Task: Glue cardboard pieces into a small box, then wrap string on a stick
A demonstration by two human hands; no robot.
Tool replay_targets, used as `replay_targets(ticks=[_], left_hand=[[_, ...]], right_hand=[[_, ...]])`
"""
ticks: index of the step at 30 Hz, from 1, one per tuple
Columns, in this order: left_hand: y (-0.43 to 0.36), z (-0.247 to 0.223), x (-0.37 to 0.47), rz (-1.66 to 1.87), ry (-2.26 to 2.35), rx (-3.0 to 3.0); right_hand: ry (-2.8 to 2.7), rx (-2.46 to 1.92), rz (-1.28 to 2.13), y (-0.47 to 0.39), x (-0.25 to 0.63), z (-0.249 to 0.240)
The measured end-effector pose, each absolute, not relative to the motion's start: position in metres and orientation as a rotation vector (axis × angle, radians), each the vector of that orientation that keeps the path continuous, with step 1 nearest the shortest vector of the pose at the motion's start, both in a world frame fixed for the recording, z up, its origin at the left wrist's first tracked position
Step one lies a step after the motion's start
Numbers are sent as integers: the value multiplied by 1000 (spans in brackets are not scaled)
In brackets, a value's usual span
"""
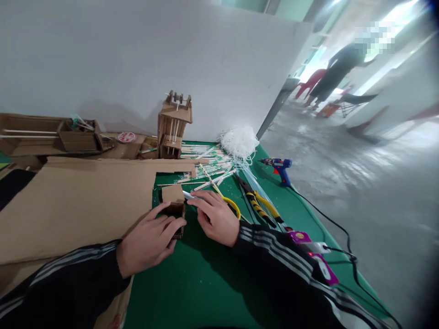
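Observation:
A small open cardboard box [178, 210] sits on the green table [171, 283], with my left hand [151, 237] closed around its sides. A square cardboard flap or piece [172, 193] lies at its far edge; whether it is joined to the box I cannot tell. My right hand [216, 217], fingers bent together, holds a thin pale blade-like tool [187, 195] whose tip points at that piece. Just beyond my right hand shows a yellow scissors handle [233, 206].
Cardboard sheets [92, 201] cover the left side. Beyond stand a cardboard tower [174, 123], sticks [206, 160] and a white string heap [240, 142]. Pliers [257, 203], a glue gun [281, 170] and a purple power strip [318, 256] lie right. A person [338, 68] stands farther off.

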State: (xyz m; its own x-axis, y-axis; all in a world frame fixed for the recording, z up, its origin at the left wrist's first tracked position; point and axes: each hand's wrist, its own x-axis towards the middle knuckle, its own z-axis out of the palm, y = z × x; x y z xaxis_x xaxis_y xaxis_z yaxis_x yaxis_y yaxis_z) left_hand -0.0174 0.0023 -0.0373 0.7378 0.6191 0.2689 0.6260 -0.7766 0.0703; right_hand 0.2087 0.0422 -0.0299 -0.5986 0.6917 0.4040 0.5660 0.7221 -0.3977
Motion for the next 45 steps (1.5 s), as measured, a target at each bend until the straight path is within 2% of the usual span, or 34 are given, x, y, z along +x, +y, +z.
replay_targets(ticks=[31,37,45], left_hand=[[2,-35,-15,-448,-1035,-2878],[2,-38,-17,-445,-1029,-2877],[2,-37,-17,-469,-1026,-2881]], right_hand=[[-2445,-988,372,39,208,-39],[-2450,-1028,527,38,206,-39],[-2502,-1001,545,34,205,-38]])
